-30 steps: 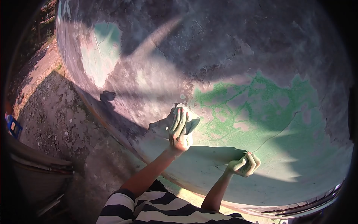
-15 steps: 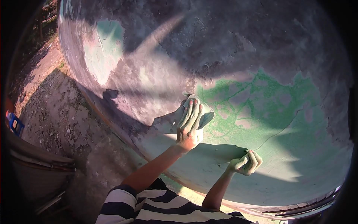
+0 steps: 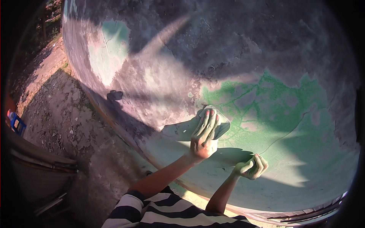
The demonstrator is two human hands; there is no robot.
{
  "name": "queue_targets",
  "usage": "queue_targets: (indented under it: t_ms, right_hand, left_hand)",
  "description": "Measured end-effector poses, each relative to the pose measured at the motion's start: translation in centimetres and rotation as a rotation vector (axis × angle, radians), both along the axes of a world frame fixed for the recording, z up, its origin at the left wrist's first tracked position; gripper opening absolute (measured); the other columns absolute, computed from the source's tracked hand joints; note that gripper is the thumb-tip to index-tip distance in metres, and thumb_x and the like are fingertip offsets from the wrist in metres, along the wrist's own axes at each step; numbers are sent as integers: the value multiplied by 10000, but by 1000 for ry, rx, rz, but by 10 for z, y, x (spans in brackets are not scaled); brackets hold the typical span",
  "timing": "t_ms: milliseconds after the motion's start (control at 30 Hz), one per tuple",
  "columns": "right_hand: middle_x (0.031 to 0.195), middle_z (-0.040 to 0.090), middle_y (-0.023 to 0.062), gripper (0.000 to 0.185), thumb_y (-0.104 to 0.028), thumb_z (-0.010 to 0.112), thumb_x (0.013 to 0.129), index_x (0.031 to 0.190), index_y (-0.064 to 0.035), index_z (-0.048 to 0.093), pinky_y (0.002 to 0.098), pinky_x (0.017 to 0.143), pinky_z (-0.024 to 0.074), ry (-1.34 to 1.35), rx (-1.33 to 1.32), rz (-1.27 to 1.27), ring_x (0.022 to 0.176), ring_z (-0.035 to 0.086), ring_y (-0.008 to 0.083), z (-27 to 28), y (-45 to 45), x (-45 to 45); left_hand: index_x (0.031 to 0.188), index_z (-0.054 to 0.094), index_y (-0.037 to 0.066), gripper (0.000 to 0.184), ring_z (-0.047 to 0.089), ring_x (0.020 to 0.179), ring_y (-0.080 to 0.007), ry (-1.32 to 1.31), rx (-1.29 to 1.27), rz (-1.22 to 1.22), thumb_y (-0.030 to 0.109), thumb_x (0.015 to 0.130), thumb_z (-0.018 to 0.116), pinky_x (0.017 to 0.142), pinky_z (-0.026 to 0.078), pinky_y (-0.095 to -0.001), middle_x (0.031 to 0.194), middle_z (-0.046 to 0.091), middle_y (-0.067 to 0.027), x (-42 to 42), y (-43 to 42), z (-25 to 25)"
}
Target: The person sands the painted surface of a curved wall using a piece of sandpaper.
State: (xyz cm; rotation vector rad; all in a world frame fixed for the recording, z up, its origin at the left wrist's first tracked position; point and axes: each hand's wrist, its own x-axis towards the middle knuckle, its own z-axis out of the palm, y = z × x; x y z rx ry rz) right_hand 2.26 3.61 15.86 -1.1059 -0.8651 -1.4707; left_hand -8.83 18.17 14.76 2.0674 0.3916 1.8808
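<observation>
My left hand (image 3: 204, 138) presses a thin grey sheet of sandpaper (image 3: 223, 123) flat against a large curved wall (image 3: 159, 87). Its fingers lie close together along the sheet, and pale green dust coats them. Beside it, lower and to the right, my right hand (image 3: 251, 167) is closed, with the fingers curled in next to the wall. Whatever those fingers may hold is hidden. Around both hands the wall has a worn green patch (image 3: 262, 110) with a dark crack (image 3: 285, 133) running through it.
Rough, stony ground (image 3: 57, 110) lies to the left below the wall's edge. A blue object (image 3: 17, 123) stands there at the far left, above a dark corrugated shape (image 3: 42, 167). A smaller pale green patch (image 3: 110, 49) marks the wall's upper left.
My left hand and the sandpaper have slid down and to the right along the wall. My right hand stays nearly in place, still closed.
</observation>
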Motion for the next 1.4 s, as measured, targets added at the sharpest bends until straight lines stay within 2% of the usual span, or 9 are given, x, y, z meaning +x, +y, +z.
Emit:
queue_targets:
  t_ms: [133,167,233,467,767,967,1167,1300,1400]
  right_hand:
    - [763,570,126,253,-200,615,817,771,49,636,329,634,451,16,21,20,713,559,232,-3,-2,3]
    - [763,570,126,253,-200,615,817,771,49,636,329,634,451,15,19,27,713,559,232,-4,-3,3]
    - [764,560,123,266,-211,617,820,768,49,637,337,643,448,1,1,21,720,560,235,-4,-4,4]
    - [747,541,108,252,-197,605,813,753,47,630,330,627,434,-7,14,17,697,534,220,-2,-2,3]
    - [730,547,99,226,-193,593,799,735,23,620,334,599,406,-1,29,-21,667,527,214,-5,-6,6]
    - [718,549,100,227,-210,576,779,746,9,625,330,627,383,-50,50,-16,647,507,212,-6,-5,10]
    - [737,556,104,210,-184,583,769,747,22,620,336,656,403,-1,41,-55,689,520,213,-10,-9,9]
    - [738,556,104,214,-183,583,778,747,26,618,336,662,407,18,46,-44,692,521,214,-9,-8,8]
    - [744,557,105,200,-165,583,774,753,30,622,332,670,415,21,34,-26,706,528,213,-10,-7,6]
  left_hand:
    - [1298,538,-138,413,395,1365,-507,-28,-5,0,76,945,527,1102,383,-514,1424,446,-350,-3,16,35]
    - [1379,475,-104,537,394,1382,-468,-96,-20,-2,45,874,579,1126,364,-509,1449,432,-326,-4,27,50]
    - [1315,530,-121,407,352,1384,-520,-107,-20,50,32,939,536,1137,324,-541,1428,435,-355,-6,43,67]
    - [1313,538,-119,412,405,1356,-507,-65,-121,-33,48,937,529,1109,373,-536,1435,442,-334,-1,-1,20]
    - [1344,492,-136,456,374,1376,-508,-137,-63,24,45,928,538,1133,333,-542,1426,450,-339,-9,35,59]
    - [1335,524,-112,521,434,1371,-437,18,-53,9,-31,820,520,1127,362,-500,1416,485,-307,-3,1,-8]
    - [1397,429,-117,483,352,1392,-500,-86,-11,137,49,954,526,1120,355,-537,1475,385,-337,-22,76,60]
    - [1314,505,-162,471,427,1337,-519,-75,-98,62,-19,869,564,1110,358,-549,1390,479,-357,-7,29,-24]
    - [1296,530,-156,512,448,1323,-518,9,-70,24,-28,802,575,1098,379,-541,1369,503,-354,-16,20,-37]
